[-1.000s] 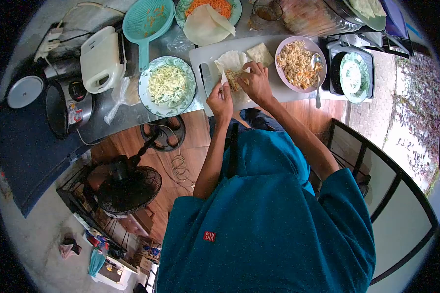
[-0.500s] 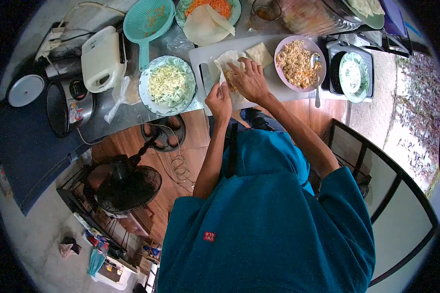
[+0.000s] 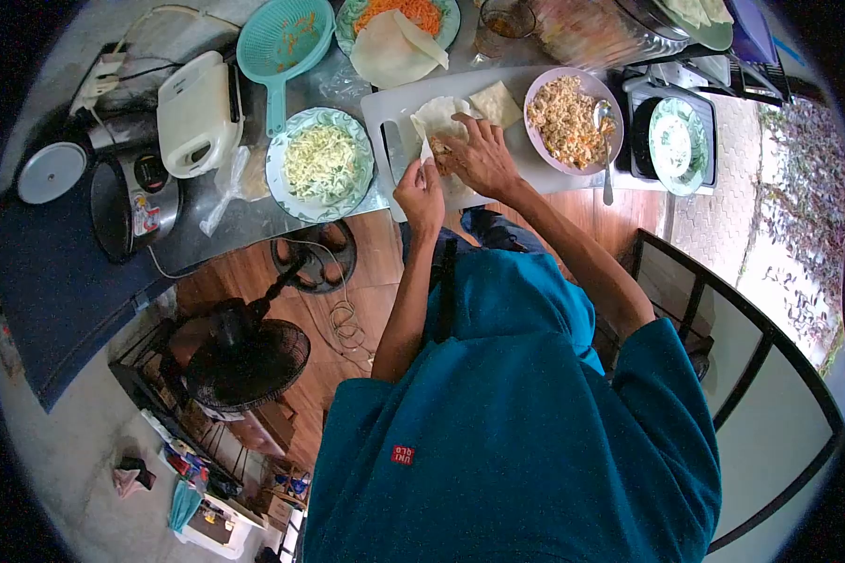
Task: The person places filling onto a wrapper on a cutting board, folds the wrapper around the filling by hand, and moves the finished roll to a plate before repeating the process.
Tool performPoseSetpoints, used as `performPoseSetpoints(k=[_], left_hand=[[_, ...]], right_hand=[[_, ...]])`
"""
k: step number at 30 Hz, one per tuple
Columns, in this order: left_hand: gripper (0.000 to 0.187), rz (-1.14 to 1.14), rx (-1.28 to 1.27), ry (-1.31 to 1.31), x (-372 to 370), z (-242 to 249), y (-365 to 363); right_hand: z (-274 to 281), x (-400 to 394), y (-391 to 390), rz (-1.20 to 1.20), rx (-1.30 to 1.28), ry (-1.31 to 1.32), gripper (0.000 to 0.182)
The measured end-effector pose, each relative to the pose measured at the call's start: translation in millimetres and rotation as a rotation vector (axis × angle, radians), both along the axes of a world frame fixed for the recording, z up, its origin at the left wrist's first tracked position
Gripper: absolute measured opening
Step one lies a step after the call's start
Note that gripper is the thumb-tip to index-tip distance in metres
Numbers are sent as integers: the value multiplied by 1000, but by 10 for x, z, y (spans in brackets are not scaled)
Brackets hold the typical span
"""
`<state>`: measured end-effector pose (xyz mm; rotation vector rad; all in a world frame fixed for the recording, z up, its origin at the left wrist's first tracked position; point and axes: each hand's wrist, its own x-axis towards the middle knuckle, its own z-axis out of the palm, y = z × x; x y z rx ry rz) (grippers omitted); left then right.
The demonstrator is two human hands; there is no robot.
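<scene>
My left hand pinches the left edge of a pale round wrapper that lies on the white cutting board. Over the orange-brown filling on the wrapper rests my right hand, fingers bent and pointing left, its fingertips on or just above the filling. A folded square wrapper sits on the board beyond my right hand. To the right, a pink bowl holds chunky mixed filling and a metal spoon.
Shredded cabbage fills a patterned plate left of the board. Behind are a green strainer, a plate of carrot with wrappers and a glass. A white appliance stands left; a stove with a plate stands right.
My right hand has moved slightly down onto the filling, its fingers more curled. My left hand has barely moved and keeps its pinch at the wrapper's edge.
</scene>
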<state>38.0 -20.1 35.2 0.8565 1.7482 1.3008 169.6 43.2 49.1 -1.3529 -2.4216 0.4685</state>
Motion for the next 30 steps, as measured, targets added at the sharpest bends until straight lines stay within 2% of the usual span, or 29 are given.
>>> performPoseSetpoints(k=[6,8,13,16,18,21,22,30], left_hand=[[26,12,11,-33,14,39,29],[26,13,1,-25,17,29,27],[24,5,8,-39,24,16,8],[24,36,-8,-122,19,11,7],[24,16,-6,-105,20,-3,3],[26,20,16,-118,14,-31,-5],[26,17,16,-118,0,-24,3],[27,-48,-102,-61,-52,54,7]], right_hand=[[76,33,-7,8,-26,-164,41],[4,63,8,-116,19,-190,44],[-40,152,46,-87,65,-199,46],[25,188,-33,-7,1,-201,46],[62,200,-133,-32,-62,-165,46],[65,110,-342,-45,-8,-173,42],[89,90,-389,-32,-76,-150,45],[61,-102,-451,-125,-46,-147,45]])
